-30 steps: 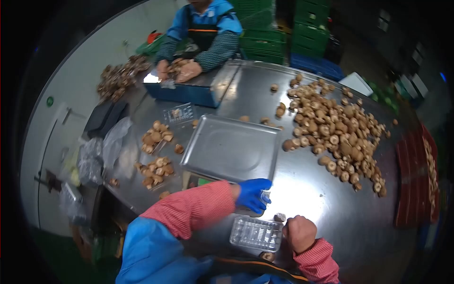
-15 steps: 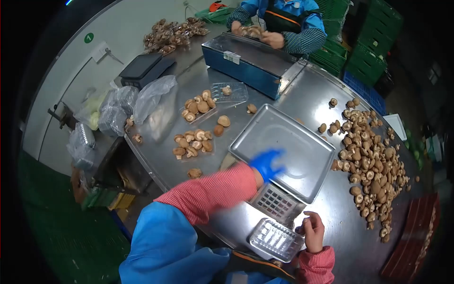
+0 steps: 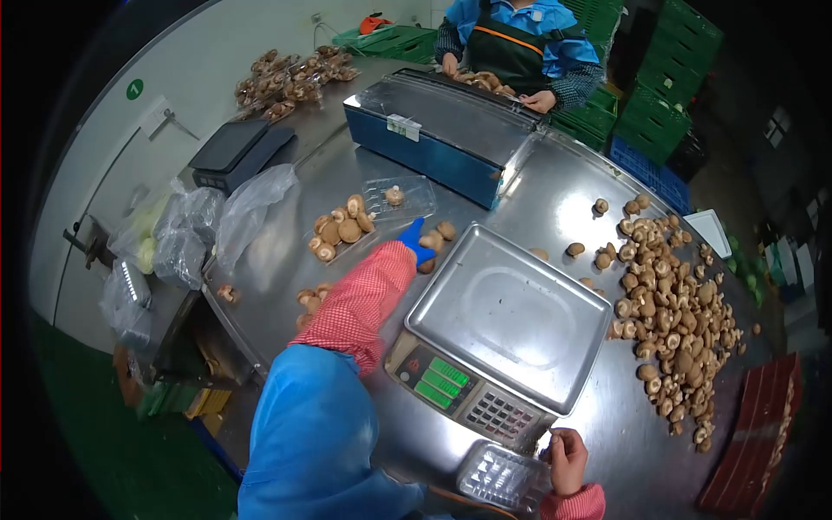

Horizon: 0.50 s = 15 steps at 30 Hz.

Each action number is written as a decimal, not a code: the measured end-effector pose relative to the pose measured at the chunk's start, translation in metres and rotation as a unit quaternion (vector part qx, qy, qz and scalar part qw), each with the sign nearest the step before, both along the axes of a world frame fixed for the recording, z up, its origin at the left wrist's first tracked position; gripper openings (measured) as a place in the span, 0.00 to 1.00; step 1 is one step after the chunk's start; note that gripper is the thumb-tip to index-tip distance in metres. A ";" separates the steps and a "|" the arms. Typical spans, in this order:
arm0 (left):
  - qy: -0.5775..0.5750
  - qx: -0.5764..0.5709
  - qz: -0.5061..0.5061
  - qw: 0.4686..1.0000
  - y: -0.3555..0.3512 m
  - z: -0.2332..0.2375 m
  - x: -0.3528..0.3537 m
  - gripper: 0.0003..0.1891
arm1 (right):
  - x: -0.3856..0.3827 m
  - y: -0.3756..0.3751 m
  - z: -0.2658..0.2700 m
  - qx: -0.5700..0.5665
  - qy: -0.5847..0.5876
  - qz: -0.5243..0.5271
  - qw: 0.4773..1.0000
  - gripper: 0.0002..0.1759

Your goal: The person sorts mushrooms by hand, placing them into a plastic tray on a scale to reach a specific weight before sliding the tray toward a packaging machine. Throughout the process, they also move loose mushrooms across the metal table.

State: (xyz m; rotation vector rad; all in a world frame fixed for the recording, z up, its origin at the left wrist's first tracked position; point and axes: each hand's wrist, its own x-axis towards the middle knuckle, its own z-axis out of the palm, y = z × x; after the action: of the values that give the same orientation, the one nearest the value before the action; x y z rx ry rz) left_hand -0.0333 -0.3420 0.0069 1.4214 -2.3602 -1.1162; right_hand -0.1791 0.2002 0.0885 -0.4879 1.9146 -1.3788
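My left hand (image 3: 416,243), in a blue glove, reaches over the steel table with its fingers around brown shiitake mushrooms (image 3: 431,241). Another mushroom (image 3: 446,230) lies just beyond them. Low in the view, my bare right hand (image 3: 568,462) has curled fingers beside a clear plastic tray (image 3: 498,475); a small dark thing at its fingertips is too hidden to name. Between my hands stands a scale (image 3: 468,394) with green displays and a bare steel pan (image 3: 511,312). A tray of mushrooms (image 3: 341,230) sits left of my gloved hand, and my sleeve partly covers another mushroom group (image 3: 309,299).
A large mushroom pile (image 3: 680,321) covers the right side of the table. A clear tray (image 3: 412,198) holds one mushroom. Behind it stands a long blue-sided machine (image 3: 433,134), where another person handles mushrooms. Bagged mushrooms (image 3: 290,82) and a dark scale (image 3: 230,152) are at back left.
My left hand has moved from the scale pan's near edge, up and left to the mushrooms, uncovering the scale's display. My right hand stays beside the clear tray. The view has shifted slightly.
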 end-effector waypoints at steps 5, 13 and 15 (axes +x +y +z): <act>0.207 0.000 -0.057 0.977 -0.043 -0.040 -0.073 0.41 | -0.001 0.001 0.001 0.010 0.033 0.017 0.999 0.06; 0.369 -0.178 -0.062 0.910 0.064 0.120 -0.142 0.17 | -0.056 0.020 0.040 -0.022 0.032 -0.208 0.977 0.11; 0.362 0.008 -0.189 0.913 0.117 0.138 -0.174 0.18 | -0.097 0.049 0.024 -0.026 0.044 -0.295 0.954 0.10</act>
State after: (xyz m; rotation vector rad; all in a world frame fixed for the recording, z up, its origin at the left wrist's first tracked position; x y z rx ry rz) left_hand -0.2070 -0.2251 0.1454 0.4021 -2.0793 -1.4305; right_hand -0.2760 0.2493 0.1129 0.0163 2.2033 -1.8041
